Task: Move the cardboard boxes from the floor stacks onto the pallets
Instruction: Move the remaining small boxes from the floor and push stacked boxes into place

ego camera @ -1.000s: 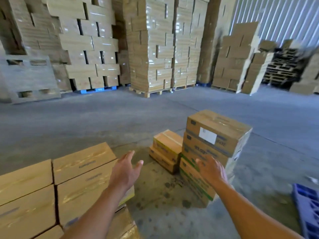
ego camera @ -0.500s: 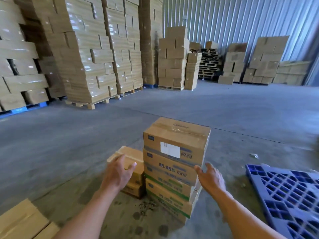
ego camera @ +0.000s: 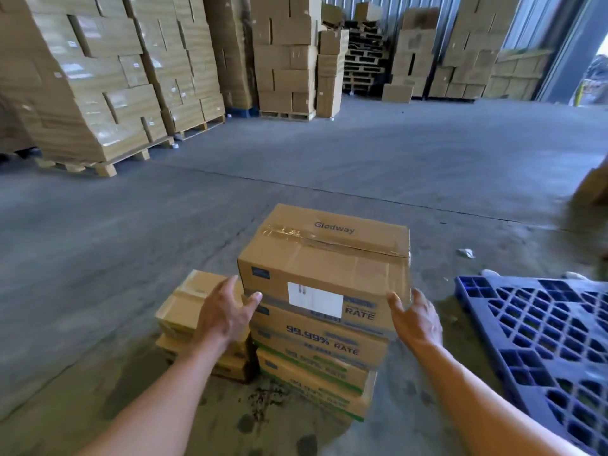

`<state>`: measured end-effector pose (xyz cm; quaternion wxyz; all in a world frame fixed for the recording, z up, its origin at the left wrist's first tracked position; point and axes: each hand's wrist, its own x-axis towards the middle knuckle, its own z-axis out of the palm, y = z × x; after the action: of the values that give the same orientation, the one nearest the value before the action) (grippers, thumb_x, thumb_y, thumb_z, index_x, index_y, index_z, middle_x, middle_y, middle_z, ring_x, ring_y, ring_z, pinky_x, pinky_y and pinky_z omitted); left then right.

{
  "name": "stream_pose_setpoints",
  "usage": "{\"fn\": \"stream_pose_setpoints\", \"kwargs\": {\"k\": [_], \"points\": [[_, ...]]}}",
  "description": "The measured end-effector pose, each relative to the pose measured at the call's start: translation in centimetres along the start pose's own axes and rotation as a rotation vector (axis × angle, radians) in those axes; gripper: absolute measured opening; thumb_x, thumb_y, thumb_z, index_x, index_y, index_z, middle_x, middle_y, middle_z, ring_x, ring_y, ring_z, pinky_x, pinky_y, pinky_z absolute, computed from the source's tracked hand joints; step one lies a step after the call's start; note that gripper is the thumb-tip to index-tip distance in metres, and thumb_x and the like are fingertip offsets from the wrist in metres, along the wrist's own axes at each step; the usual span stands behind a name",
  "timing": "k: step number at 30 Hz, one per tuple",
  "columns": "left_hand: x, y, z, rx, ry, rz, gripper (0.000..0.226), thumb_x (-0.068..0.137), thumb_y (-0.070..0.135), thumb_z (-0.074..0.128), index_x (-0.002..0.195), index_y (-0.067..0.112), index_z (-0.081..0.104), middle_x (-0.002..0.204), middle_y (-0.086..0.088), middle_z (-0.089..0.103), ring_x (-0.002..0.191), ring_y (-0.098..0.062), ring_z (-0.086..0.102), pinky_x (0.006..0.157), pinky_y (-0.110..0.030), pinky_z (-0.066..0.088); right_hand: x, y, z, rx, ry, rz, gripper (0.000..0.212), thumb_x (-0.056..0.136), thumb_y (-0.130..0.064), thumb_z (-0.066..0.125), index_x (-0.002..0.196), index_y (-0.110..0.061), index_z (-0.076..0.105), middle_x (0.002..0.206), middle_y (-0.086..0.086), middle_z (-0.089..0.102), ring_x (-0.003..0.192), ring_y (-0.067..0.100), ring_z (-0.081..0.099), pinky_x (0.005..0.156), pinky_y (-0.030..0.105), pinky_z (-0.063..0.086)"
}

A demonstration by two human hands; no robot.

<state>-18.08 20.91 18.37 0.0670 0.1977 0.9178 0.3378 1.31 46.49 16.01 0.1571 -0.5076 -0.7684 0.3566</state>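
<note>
Shrink-wrapped carton stacks point(ego camera: 98, 93) fill ten o'clock; a blue plastic pallet point(ego camera: 543, 340) lies at three. My left hand point(ego camera: 227, 311) and right hand point(ego camera: 416, 319), grips apart, flank the taped brown cardboard box point(ego camera: 329, 258).

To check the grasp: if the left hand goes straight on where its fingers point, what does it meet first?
Probably the left side of the top box; the left hand is near that corner, though contact is unclear.

Matt brown cardboard box point(ego camera: 324, 258) sealed with glossy tape, blue moulded plastic pallet point(ego camera: 539, 340), rough grey concrete floor point(ego camera: 164, 225)
</note>
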Motion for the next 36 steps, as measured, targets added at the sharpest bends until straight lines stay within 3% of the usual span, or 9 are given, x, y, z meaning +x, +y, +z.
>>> {"fn": "stream_pose_setpoints", "kwargs": {"k": [6, 11, 16, 18, 20, 23, 28, 32, 36], "points": [[12.1, -1.3, 3.6, 0.020, -0.037, 0.005, 0.083, 0.091, 0.051, 0.064, 0.154, 0.007, 0.032, 0.157, -0.016, 0.036, 0.142, -0.032, 0.037, 0.114, -0.043, 0.033, 7.5, -0.1, 3.6, -0.033, 0.064, 0.142, 0.092, 0.092, -0.064, 0.054, 0.158, -0.008, 0.021, 0.161, 0.016, 0.029, 0.147, 0.032, 0.031, 0.119, 0.046, 0.026], [19.3, -2.4, 6.2, 0.008, -0.067, -0.029, 0.090, 0.088, 0.053, 0.067, 0.155, 0.007, 0.029, 0.158, -0.016, 0.035, 0.142, -0.034, 0.037, 0.112, -0.046, 0.034, 10.3, 0.8, 5.0, 0.090, 0.029, 0.228, 0.078, 0.083, -0.066, 0.065, 0.141, -0.019, 0.044, 0.133, 0.011, 0.060, 0.111, 0.027, 0.058, 0.099, 0.047, 0.047], [24.0, -4.6, 7.8, -0.144, -0.192, -0.156, 0.109, 0.069, 0.071, 0.071, 0.154, 0.014, 0.034, 0.151, -0.015, 0.045, 0.135, -0.038, 0.043, 0.108, -0.054, 0.040, 11.9, 1.2, 5.8, 0.327, 0.070, 0.278, 0.094, 0.074, -0.063, 0.076, 0.152, -0.027, 0.038, 0.139, 0.007, 0.056, 0.121, 0.026, 0.058, 0.106, 0.046, 0.046], [24.9, -5.3, 8.2, -0.327, -0.264, -0.222, 0.117, 0.057, 0.073, 0.080, 0.152, 0.020, 0.036, 0.144, -0.012, 0.050, 0.129, -0.038, 0.047, 0.105, -0.056, 0.043, 12.1, 1.5, 6.3, 0.471, 0.075, 0.307, 0.114, 0.055, -0.075, 0.081, 0.151, -0.032, 0.038, 0.129, 0.003, 0.060, 0.108, 0.020, 0.064, 0.096, 0.045, 0.056], [25.3, -5.8, 8.2, -0.510, -0.296, -0.287, 0.128, 0.042, 0.071, 0.088, 0.150, 0.025, 0.039, 0.136, -0.009, 0.054, 0.122, -0.036, 0.051, 0.098, -0.060, 0.049, 12.2, 1.5, 6.5, 0.548, 0.069, 0.335, 0.104, 0.057, -0.068, 0.084, 0.146, -0.037, 0.040, 0.120, 0.001, 0.062, 0.100, 0.019, 0.067, 0.075, 0.039, 0.063], [24.3, -6.6, 7.8, -0.608, -0.302, -0.307, 0.136, 0.032, 0.070, 0.092, 0.151, 0.029, 0.039, 0.137, -0.007, 0.056, 0.122, -0.035, 0.053, 0.095, -0.061, 0.051, 11.8, 1.8, 6.3, 0.585, 0.057, 0.356, 0.076, 0.080, -0.043, 0.078, 0.146, -0.035, 0.041, 0.111, 0.000, 0.063, 0.096, 0.027, 0.069, 0.056, 0.041, 0.063], [17.6, -7.4, 4.9, -0.663, -0.217, -0.251, 0.133, 0.034, 0.075, 0.087, 0.150, 0.028, 0.042, 0.127, -0.005, 0.061, 0.117, -0.032, 0.058, 0.097, -0.059, 0.051, 9.1, 1.8, 5.4, 0.580, 0.002, 0.306, 0.073, 0.083, -0.039, 0.075, 0.147, -0.032, 0.040, 0.102, -0.007, 0.062, 0.092, 0.027, 0.069, 0.065, 0.046, 0.062], [10.7, -9.3, 0.5, -0.721, -0.103, -0.262, 0.122, 0.037, 0.071, 0.087, 0.144, 0.027, 0.049, 0.116, 0.000, 0.067, 0.110, -0.027, 0.063, 0.098, -0.053, 0.051, 5.1, 0.4, 4.2, 0.548, -0.084, 0.192, 0.075, 0.084, -0.042, 0.076, 0.149, -0.033, 0.039, 0.104, -0.007, 0.064, 0.085, 0.023, 0.072, 0.056, 0.039, 0.063], [0.9, -11.7, -5.1, -0.806, 0.033, -0.265, 0.117, 0.033, 0.069, 0.091, 0.135, 0.023, 0.056, 0.115, -0.003, 0.072, 0.107, -0.028, 0.068, 0.097, -0.057, 0.051, -1.5, -1.4, 2.1, 0.526, -0.158, 0.067, 0.074, 0.083, -0.045, 0.077, 0.147, -0.037, 0.042, 0.106, -0.004, 0.067, 0.082, 0.023, 0.073, 0.066, 0.049, 0.063]]}}
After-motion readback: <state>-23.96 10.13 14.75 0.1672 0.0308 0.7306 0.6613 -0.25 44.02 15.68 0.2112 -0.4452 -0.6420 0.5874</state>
